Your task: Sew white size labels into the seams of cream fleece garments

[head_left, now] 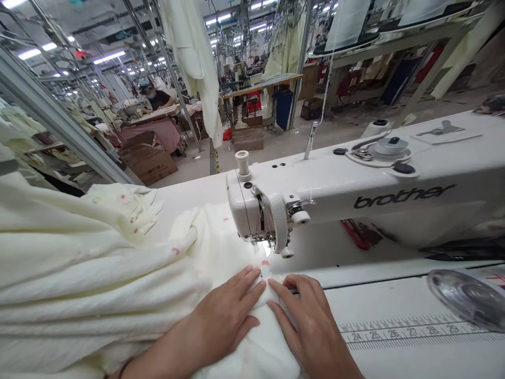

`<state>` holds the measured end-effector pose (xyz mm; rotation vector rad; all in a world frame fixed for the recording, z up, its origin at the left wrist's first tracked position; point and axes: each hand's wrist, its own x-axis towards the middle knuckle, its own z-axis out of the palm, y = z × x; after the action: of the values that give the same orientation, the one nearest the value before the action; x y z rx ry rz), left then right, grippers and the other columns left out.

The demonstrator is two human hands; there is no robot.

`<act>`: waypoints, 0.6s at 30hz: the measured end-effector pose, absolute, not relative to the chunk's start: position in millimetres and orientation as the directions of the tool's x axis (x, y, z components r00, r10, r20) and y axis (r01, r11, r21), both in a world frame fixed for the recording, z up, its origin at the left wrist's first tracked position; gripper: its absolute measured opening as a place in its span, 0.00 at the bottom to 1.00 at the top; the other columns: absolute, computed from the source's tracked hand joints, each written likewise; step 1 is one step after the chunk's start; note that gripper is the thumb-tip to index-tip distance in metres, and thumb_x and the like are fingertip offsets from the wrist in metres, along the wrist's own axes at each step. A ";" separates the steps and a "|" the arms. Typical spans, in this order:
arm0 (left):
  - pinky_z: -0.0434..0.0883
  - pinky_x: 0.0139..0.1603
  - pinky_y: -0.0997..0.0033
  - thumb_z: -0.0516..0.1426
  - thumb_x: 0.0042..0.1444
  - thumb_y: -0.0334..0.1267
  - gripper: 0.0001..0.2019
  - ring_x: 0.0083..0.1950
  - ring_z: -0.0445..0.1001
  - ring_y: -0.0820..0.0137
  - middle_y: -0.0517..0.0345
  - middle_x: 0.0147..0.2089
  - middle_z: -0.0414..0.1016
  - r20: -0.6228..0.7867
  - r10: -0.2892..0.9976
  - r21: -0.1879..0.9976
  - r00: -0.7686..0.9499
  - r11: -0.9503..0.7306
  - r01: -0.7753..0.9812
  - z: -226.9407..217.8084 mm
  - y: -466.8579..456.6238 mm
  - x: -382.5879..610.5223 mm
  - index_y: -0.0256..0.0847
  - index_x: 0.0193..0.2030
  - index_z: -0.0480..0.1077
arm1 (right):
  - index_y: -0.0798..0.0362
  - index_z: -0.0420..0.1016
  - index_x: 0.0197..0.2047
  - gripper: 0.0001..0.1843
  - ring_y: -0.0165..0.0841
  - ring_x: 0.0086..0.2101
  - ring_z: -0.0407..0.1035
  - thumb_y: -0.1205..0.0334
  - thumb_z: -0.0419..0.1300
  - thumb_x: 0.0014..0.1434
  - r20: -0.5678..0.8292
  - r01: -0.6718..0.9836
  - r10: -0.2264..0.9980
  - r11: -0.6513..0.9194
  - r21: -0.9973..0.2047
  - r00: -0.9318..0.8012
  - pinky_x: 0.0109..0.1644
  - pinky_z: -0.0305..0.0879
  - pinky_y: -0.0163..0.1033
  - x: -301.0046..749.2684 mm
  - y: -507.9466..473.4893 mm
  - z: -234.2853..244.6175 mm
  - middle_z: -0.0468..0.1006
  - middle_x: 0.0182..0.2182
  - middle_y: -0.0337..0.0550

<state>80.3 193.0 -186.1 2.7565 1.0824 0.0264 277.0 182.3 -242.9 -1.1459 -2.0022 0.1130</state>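
Observation:
My left hand (226, 310) lies flat on cream fabric (213, 237) printed with small pink marks, its fingers stretched toward the needle area. A small white label with dark print (261, 273) shows by its fingertips. My right hand (310, 316) rests at the fabric's right edge, thumb and index fingertip apart on the cloth, the other fingers bent beside it. Just beyond both hands stands the head of a white sewing machine (252, 205), its small lamp lit. Cloth runs under the presser foot area, where the needle is hard to make out.
More cream fabric (59, 252) is heaped at the left. A printed ruler scale (410, 334) runs along the table's front right, near a clear round dish (465, 295). Red-handled snips (355, 234) lie behind the machine arm. Farther back are cardboard boxes (150, 163) and a seated person (155, 97).

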 end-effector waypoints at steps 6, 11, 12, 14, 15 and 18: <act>0.64 0.65 0.56 0.49 0.64 0.36 0.25 0.70 0.50 0.59 0.41 0.69 0.52 -0.050 0.678 0.186 0.733 -0.715 0.674 -185.6 190.8 79.0 0.34 0.67 0.50 | 0.61 0.68 0.49 0.12 0.40 0.41 0.59 0.67 0.50 0.65 0.599 0.694 0.757 0.579 -0.428 -0.262 0.40 0.65 0.46 277.4 182.2 -241.8 0.62 0.39 0.51; 0.63 0.65 0.57 0.49 0.64 0.36 0.25 0.70 0.51 0.59 0.41 0.69 0.52 -0.055 0.679 0.175 0.732 -0.715 0.677 -184.7 191.5 80.5 0.33 0.66 0.51 | 0.61 0.68 0.49 0.11 0.40 0.41 0.59 0.67 0.51 0.65 0.607 0.696 0.749 0.584 -0.417 -0.265 0.40 0.66 0.45 275.3 182.0 -241.2 0.62 0.39 0.51; 0.63 0.65 0.57 0.49 0.64 0.36 0.25 0.70 0.51 0.59 0.41 0.69 0.52 -0.055 0.680 0.174 0.731 -0.714 0.678 -184.6 191.7 80.7 0.33 0.66 0.51 | 0.61 0.68 0.49 0.11 0.40 0.41 0.60 0.67 0.50 0.65 0.610 0.700 0.746 0.585 -0.409 -0.267 0.40 0.66 0.45 275.3 181.5 -240.3 0.63 0.39 0.51; 0.63 0.65 0.58 0.49 0.64 0.37 0.25 0.70 0.51 0.59 0.42 0.69 0.52 -0.047 0.684 0.174 0.728 -0.712 0.680 -184.7 191.6 81.0 0.33 0.66 0.51 | 0.60 0.68 0.49 0.12 0.40 0.40 0.60 0.66 0.49 0.66 0.615 0.710 0.740 0.587 -0.390 -0.273 0.39 0.66 0.44 277.2 181.4 -237.1 0.63 0.39 0.51; 0.63 0.65 0.58 0.49 0.64 0.37 0.25 0.70 0.51 0.59 0.42 0.69 0.52 -0.041 0.684 0.174 0.728 -0.712 0.680 -184.7 191.3 81.0 0.33 0.66 0.51 | 0.60 0.68 0.48 0.12 0.39 0.40 0.61 0.65 0.48 0.67 0.611 0.712 0.741 0.586 -0.386 -0.279 0.39 0.67 0.44 279.0 182.7 -234.9 0.64 0.38 0.51; 0.64 0.65 0.59 0.50 0.63 0.36 0.25 0.69 0.53 0.59 0.41 0.68 0.53 -0.024 0.682 0.172 0.731 -0.717 0.675 -184.9 190.6 80.6 0.33 0.66 0.52 | 0.60 0.68 0.49 0.15 0.38 0.40 0.64 0.64 0.45 0.68 0.566 0.762 0.761 0.559 -0.326 -0.317 0.39 0.68 0.41 285.9 198.8 -228.1 0.67 0.39 0.52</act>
<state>80.6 190.6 -184.9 2.7627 1.0923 0.0613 285.9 198.8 -228.1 -1.2167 -2.1032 -0.0023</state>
